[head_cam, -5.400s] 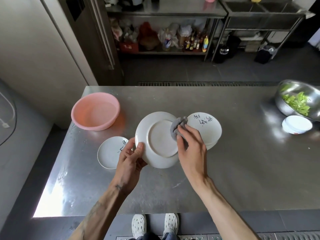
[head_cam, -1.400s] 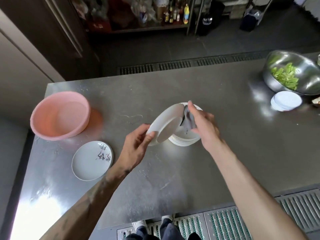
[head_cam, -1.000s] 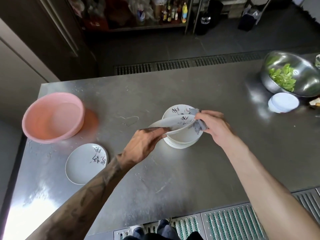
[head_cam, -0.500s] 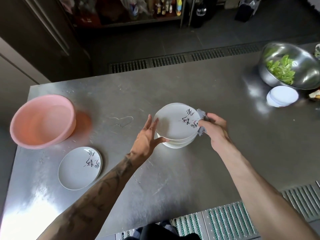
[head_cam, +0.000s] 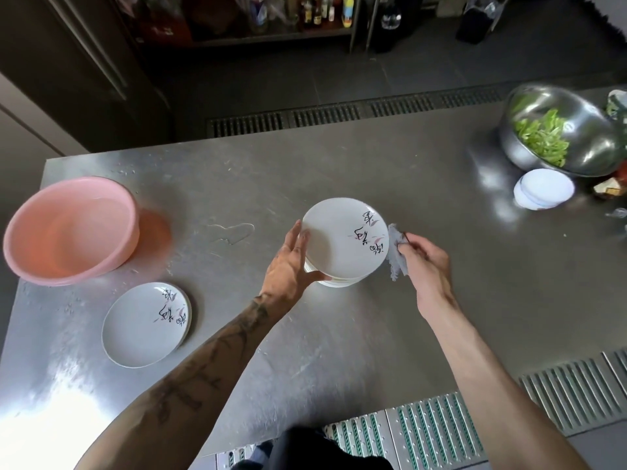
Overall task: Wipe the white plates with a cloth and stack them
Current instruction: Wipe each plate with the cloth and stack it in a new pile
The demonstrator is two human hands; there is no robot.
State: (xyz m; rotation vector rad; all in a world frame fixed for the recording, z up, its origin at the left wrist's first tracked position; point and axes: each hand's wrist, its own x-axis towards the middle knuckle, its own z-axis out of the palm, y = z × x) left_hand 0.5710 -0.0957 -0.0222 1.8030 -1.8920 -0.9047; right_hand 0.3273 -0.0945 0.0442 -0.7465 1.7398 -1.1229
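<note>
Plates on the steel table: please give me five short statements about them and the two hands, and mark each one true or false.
1. The right hand holds the cloth beside the stack of plates. True.
2. The left hand touches the left edge of the stack with straight fingers. True.
3. The single plate lies inside the pink basin. False: it lies on the table, beside the basin.
4. The metal bowl is empty. False: it holds green vegetables.
5. The top plate of the stack lies face down. False: its painted face is up.
</note>
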